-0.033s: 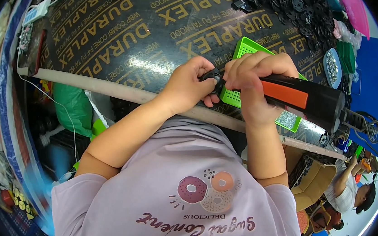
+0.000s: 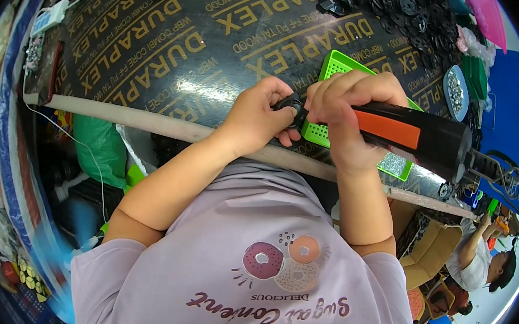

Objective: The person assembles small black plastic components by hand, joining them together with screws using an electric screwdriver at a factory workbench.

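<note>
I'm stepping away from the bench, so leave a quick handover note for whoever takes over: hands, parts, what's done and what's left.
Left hand: pinching a small black plastic part at the table's front edge.
Right hand: gripping the black and orange power screwdriver, its tip end at that part.
Green perforated tray: on the dark table, just behind the hands.
Pile of black parts: far side of the table.
Done: cannot tell how many are finished.
Left: the part in hand seems mid-fastening; the pile likely remains.

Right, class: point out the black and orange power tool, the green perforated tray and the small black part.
black and orange power tool (image 2: 400, 130), head view, on its orange panel.
green perforated tray (image 2: 336, 65), head view, on its far corner.
small black part (image 2: 290, 104), head view, between both hands.
</note>
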`<state>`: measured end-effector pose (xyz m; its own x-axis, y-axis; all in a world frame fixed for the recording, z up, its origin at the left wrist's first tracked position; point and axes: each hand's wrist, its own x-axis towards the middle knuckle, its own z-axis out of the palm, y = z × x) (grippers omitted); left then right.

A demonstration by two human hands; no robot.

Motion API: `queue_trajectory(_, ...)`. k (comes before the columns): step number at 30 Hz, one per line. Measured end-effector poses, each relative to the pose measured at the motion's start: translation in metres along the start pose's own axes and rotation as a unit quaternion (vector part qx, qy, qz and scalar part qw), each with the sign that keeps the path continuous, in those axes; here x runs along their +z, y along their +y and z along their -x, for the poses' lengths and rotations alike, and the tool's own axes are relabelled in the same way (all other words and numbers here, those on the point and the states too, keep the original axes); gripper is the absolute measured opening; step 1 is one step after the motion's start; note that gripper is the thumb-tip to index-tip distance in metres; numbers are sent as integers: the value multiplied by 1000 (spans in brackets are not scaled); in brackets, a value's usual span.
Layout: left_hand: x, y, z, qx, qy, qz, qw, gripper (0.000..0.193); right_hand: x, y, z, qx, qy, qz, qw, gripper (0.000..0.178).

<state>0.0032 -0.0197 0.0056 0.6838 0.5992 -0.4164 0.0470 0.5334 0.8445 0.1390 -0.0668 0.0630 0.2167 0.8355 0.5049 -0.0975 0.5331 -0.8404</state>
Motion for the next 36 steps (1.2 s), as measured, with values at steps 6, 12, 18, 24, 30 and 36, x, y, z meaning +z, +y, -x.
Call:
queue_trajectory(6, -2, -1, 0, 2, -6, 9, 1000, 24, -10, -23, -5, -70, 3, -40, 997, 25)
queue_trajectory(12, -3, 10, 9, 16, -16, 34, 999, 34, -40, -32, 15, 43, 188, 117, 974, 19)
queue_trajectory(18, -2, 12, 9, 51, 16, 29, 998, 35, -45, -28, 17, 28, 199, 107, 974, 19)
queue_trajectory(24, -6, 6, 7, 83, 29, 63, 994, 29, -51, -24, 24, 27, 192, 114, 974, 20)
queue_trajectory(30, -5, 15, 9, 24, 34, 61, 997, 25, -52, -22, 23, 29, 189, 100, 976, 20)
queue_trajectory(36, -5, 11, 6, -8, 17, 63, 998, 32, -52, -21, 24, 22, 187, 151, 971, 21)
